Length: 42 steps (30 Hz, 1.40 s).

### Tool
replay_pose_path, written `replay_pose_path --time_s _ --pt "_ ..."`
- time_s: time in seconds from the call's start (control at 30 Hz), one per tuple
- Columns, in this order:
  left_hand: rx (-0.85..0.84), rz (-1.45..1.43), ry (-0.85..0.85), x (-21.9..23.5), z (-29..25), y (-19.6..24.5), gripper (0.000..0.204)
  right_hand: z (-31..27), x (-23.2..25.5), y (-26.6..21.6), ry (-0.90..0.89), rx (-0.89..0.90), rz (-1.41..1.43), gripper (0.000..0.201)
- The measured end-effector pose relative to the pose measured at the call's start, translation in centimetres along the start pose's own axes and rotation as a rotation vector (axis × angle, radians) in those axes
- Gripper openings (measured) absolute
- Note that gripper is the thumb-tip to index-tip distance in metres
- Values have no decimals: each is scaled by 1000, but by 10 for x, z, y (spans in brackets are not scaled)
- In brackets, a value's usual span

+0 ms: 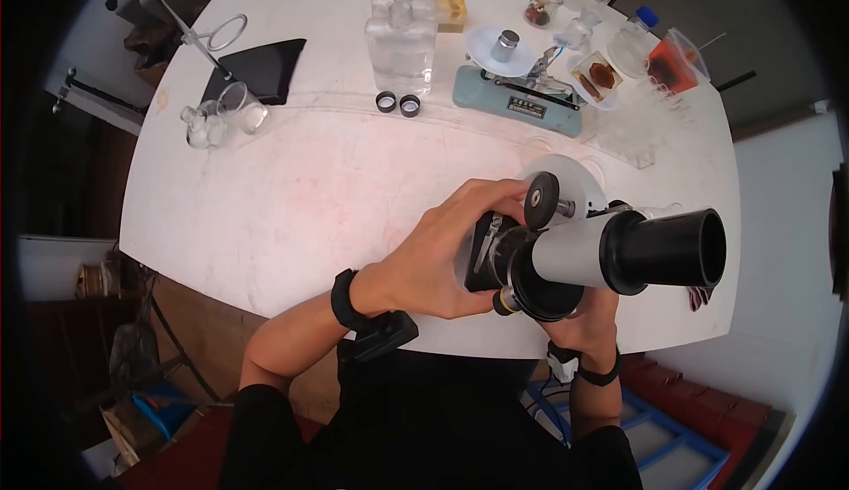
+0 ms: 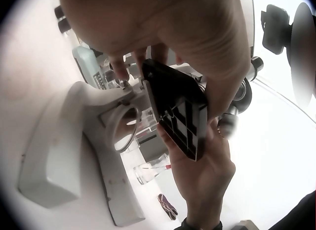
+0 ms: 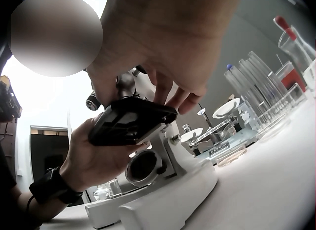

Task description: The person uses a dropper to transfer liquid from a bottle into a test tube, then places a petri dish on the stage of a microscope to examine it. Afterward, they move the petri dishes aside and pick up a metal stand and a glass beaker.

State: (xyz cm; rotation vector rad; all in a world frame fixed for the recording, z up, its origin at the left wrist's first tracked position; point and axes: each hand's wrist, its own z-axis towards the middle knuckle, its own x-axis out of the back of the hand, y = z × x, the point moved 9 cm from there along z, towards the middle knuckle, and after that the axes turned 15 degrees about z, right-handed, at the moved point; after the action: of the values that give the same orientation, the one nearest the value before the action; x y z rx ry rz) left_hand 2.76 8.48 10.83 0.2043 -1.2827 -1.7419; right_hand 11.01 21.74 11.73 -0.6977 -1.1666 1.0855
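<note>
A white microscope [image 1: 575, 251] stands near the table's front edge, its black eyepiece tube [image 1: 672, 249] pointing right in the head view. My left hand [image 1: 442, 242] grips the left side of its black stage [image 2: 175, 91], thumb in front and fingers reaching behind toward the round black focus knob [image 1: 541, 200]. On the opposite side my right hand [image 2: 202, 163] holds the stage edge, mostly hidden under the tube in the head view. In the right wrist view its fingers bend over the stage's edge. Below the stage is a round mirror [image 3: 143, 167] above the white base [image 3: 153, 205].
A blue-green balance [image 1: 517, 105] stands behind the microscope, a metal weight [image 1: 505, 45] on one pan. Clear bottles [image 1: 402, 48] and two black caps [image 1: 409, 105] sit at the middle back. A ring stand [image 1: 190, 34] and a beaker [image 1: 243, 110] are left. Test tubes [image 3: 256, 86] stand rightward.
</note>
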Motion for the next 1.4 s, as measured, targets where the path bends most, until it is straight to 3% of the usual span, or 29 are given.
replay_pose_path --time_s 0.1,0.2,0.57,0.77,1.4 --pt "-4 32 3 1 1 7 93 -6 4 8 41 -38 84 56" --pt "27 42 27 4 2 9 90 -6 6 3 39 35 5 59" --pt "-92 222 78 13 -6 29 94 1 2 -13 5 137 49 67" --pt "-24 173 62 22 -13 30 86 4 3 -24 -13 146 2 71" --pt "-43 265 222 74 -27 15 81 -5 23 -7 -42 128 -36 64"
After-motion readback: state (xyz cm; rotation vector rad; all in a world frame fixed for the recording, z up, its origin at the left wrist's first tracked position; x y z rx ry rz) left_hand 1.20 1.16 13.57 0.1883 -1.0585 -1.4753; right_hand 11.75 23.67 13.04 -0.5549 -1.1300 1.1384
